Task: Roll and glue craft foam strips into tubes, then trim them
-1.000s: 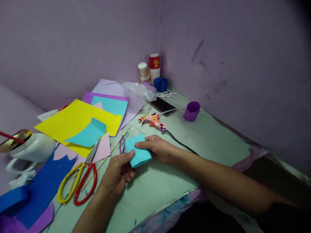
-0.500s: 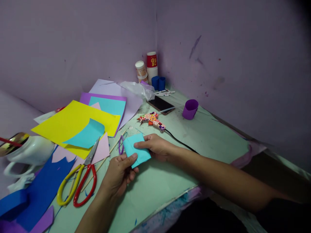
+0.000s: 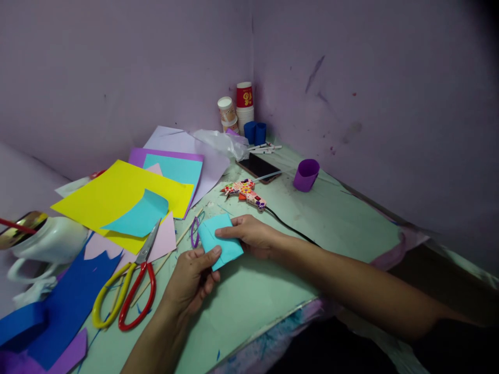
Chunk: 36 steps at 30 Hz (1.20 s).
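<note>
A flat, folded turquoise paper-like sheet [image 3: 210, 235] is thumb-pinched at its near-left edge by the left hand [image 3: 192, 275], at its far-right edge by the right hand [image 3: 252, 235]

The turquoise piece [image 3: 212, 234] partly hides the right hand [image 3: 253, 236]; the view's edge crops a blue band [image 3: 21, 323].

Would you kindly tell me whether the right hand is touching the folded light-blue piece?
Touching. The head view shows the right hand with its thumb laid over the upper face of the light-blue piece.
</note>
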Motion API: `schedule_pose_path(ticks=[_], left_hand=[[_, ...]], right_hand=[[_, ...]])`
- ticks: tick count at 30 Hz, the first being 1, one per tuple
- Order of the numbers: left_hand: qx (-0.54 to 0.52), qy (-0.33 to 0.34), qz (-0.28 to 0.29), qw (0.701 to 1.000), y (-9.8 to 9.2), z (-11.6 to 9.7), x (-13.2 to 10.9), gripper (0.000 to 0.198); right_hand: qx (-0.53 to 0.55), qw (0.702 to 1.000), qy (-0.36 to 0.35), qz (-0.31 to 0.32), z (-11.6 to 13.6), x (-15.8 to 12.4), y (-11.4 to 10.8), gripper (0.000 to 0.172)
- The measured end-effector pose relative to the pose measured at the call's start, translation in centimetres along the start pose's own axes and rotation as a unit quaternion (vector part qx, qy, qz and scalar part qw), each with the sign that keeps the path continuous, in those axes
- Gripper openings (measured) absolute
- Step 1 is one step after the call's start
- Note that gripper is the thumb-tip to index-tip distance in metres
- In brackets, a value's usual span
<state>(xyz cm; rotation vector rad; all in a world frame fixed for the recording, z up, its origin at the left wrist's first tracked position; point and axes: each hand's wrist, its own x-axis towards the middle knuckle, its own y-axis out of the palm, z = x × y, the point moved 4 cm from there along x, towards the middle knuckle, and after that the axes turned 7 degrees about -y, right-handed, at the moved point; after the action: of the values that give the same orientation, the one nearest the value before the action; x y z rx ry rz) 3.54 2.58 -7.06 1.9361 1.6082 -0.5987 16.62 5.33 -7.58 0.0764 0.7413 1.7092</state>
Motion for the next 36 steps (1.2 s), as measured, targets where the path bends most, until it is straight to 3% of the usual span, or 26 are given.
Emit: schedule_pose_path(ticks=[24,30,33,36], left_hand=[[-0.013,0.018,0.000,1.000,0.7,-0.4,-0.4,0.040],[0.000,0.042,-0.041,0.998,0.7,-0.8,-0.7,0.044],[-0.011,0.075,-0.090,0.993,0.3,-1.1,-0.9,0.044],[-0.019,0.104,-0.129,0.986,-0.1,-1.3,-0.9,0.042]], right_hand=[[0.001,1.000,-0.002,-0.009,0.2,-0.3,-0.2,0.007],[-0.041,0.999,-0.008,-0.001,0.6,-0.4,-0.1,0.017],[-0.153,0.980,-0.120,-0.047,1.5,-0.8,-0.5,0.036],[-0.306,0.898,-0.313,-0.049,2.7,-1.9,-0.1,0.031]])
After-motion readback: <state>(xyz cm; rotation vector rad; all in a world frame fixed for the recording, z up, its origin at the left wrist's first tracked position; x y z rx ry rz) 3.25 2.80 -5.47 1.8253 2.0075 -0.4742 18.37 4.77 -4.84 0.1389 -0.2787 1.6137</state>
